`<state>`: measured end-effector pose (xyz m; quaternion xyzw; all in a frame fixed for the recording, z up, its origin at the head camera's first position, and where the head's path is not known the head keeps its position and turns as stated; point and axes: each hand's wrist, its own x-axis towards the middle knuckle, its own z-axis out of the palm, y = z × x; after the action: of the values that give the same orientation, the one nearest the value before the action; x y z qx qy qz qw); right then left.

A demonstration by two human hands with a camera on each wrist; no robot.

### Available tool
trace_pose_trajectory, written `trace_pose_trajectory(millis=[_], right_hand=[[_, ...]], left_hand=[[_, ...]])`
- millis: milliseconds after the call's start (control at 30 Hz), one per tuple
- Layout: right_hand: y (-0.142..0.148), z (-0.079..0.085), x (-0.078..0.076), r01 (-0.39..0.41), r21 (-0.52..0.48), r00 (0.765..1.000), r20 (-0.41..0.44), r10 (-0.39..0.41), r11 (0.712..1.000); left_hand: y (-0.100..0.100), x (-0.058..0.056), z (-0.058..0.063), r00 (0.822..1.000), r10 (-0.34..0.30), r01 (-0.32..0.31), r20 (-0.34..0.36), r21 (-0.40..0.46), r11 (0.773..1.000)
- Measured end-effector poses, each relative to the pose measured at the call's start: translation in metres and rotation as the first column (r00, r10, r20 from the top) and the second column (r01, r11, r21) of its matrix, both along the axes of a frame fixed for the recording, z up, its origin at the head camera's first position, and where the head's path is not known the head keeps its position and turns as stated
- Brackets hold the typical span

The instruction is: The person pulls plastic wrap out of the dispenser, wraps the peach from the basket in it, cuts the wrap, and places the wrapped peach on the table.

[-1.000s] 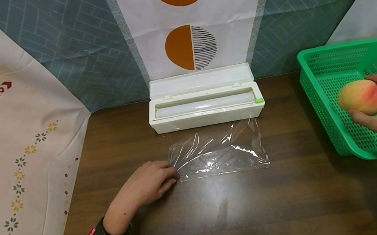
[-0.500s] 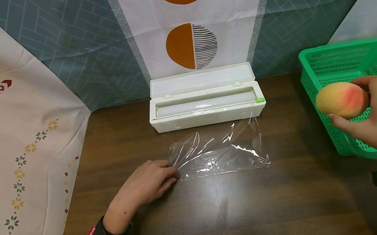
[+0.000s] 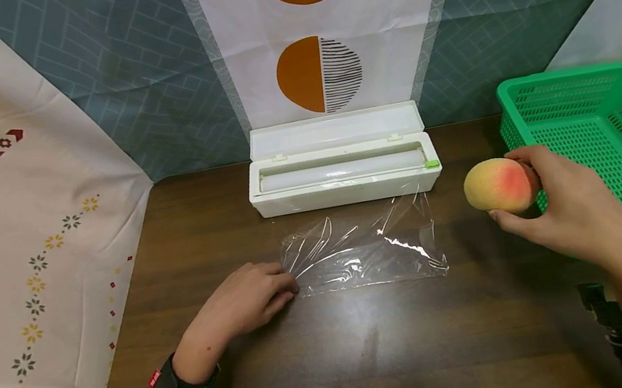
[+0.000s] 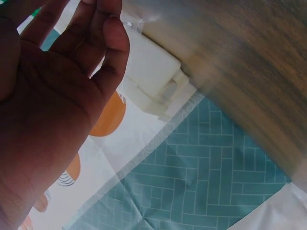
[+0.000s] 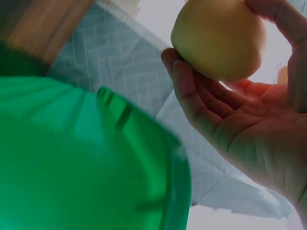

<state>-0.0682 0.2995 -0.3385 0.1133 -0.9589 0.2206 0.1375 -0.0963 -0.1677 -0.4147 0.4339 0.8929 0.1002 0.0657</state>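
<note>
My right hand (image 3: 575, 206) grips a yellow-and-red peach (image 3: 496, 186), thumb on its near side and fingers on its far side. The right wrist view shows the peach (image 5: 218, 40) held above the fingertips. A clear sheet of plastic wrap (image 3: 364, 257) lies on the table, drawn out from the white wrap dispenser (image 3: 347, 192). My left hand (image 3: 251, 297) pinches the sheet's near left corner, its fingertips partly hidden. In the left wrist view the fingers of that hand (image 4: 57, 91) are curled, with the dispenser (image 4: 151, 64) beyond.
A green plastic basket (image 3: 525, 119) stands at the right, just behind my right hand. The dispenser's lid (image 3: 334, 130) is raised at the back, near the hanging cloth (image 3: 163, 109). Patterned white cloth (image 3: 73, 313) borders the wooden table (image 3: 338, 366) on the left.
My right hand has carried the peach leftward out over the basket's rim to above the table. The left hand has stayed at the plastic wrap's corner.
</note>
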Motion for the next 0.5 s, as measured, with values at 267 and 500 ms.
trace_pose_trajectory(millis=[267,500], right_hand=[[-0.023,-0.007,-0.004,-0.061,0.009,0.998,0.021,0.061,0.998],[-0.045,-0.010,-0.010,-0.138,0.027,0.990,0.037,0.137,0.990]], left_hand=[[0.000,-0.001,0.000,1.000,-0.003,0.003,-0.001,-0.005,1.000],[0.000,-0.001,-0.002,1.000,-0.002,0.002,0.004,0.005,1.000]])
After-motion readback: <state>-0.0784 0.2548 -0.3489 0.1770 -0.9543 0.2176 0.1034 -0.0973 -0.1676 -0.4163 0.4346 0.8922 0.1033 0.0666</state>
